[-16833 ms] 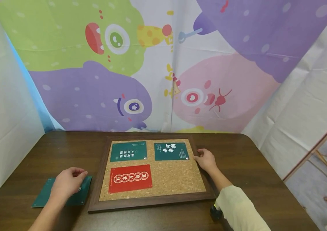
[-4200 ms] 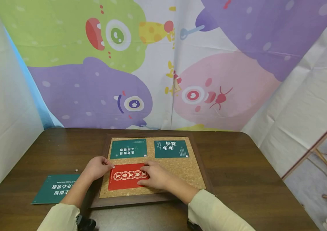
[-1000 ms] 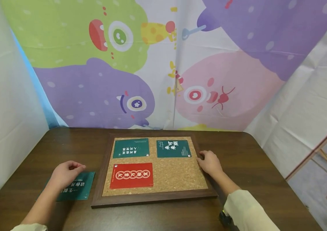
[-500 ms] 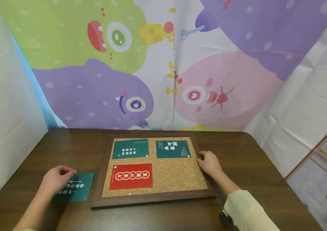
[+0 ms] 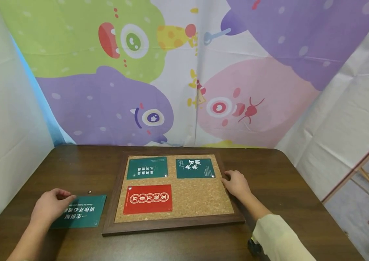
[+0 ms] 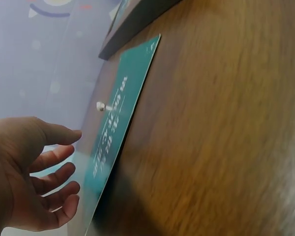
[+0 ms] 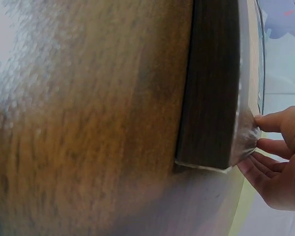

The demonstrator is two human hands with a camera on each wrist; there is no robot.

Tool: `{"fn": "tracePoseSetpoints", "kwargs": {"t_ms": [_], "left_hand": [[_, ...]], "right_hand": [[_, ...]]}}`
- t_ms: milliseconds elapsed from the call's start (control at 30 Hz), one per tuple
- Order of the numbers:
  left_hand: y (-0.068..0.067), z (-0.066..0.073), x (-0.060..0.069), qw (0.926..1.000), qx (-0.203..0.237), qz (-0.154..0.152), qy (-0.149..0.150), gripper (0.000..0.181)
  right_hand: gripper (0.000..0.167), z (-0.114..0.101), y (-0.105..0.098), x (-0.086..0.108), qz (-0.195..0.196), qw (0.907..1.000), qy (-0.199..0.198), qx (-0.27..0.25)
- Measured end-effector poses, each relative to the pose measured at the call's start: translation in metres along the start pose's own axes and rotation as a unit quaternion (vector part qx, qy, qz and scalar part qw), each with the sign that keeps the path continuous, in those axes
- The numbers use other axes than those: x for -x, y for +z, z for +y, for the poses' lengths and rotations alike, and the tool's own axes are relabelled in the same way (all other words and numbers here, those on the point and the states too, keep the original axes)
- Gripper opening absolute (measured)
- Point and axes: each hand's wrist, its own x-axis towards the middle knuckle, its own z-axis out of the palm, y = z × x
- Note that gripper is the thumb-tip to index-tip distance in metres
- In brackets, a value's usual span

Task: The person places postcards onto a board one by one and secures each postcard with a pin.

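A framed cork board (image 5: 200,199) lies on the table with two green cards, one (image 5: 147,168) at back left and another (image 5: 195,168) at back right. Below the left one is a red card (image 5: 147,199) with a silver pushpin at its upper left corner. My right hand (image 5: 237,185) holds the board's right frame edge, thumb on top. Left of the board, my left hand (image 5: 49,206) hovers over the left end of a loose green card (image 5: 86,212), fingers relaxed and empty. A small pushpin (image 6: 101,106) lies just beyond that card.
The brown wooden table (image 5: 171,246) surrounds the board. A cartoon-printed curtain (image 5: 184,90) hangs right behind it, with white cloth on both sides. A dark wrist device (image 5: 254,247) sits at my right cuff.
Since 4.2 seconds ago both hands have left the red card, now pinned at its upper left. In the last second my left hand has moved left, uncovering the loose pushpin. The right hand keeps still.
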Motion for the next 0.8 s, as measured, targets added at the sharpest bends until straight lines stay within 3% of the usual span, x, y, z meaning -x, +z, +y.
{"fn": "tracePoseSetpoints", "kwargs": {"t_ms": [300,667,800], "left_hand": [[0.000,-0.010,-0.003,0.9984,-0.015,0.003,-0.055,0.054],[-0.005,-0.010,-0.002,0.9939,-0.033,-0.028,-0.101,0.069],[-0.005,-0.013,-0.003,0.9928,-0.053,-0.038,-0.101,0.076]], "right_hand": [[0.041,0.000,0.000,0.000,0.001,1.0000,0.001,-0.005],[0.041,-0.001,-0.001,0.000,0.000,0.9999,-0.004,-0.009],[0.041,-0.001,-0.002,0.000,-0.002,0.9999,-0.002,-0.011]]}}
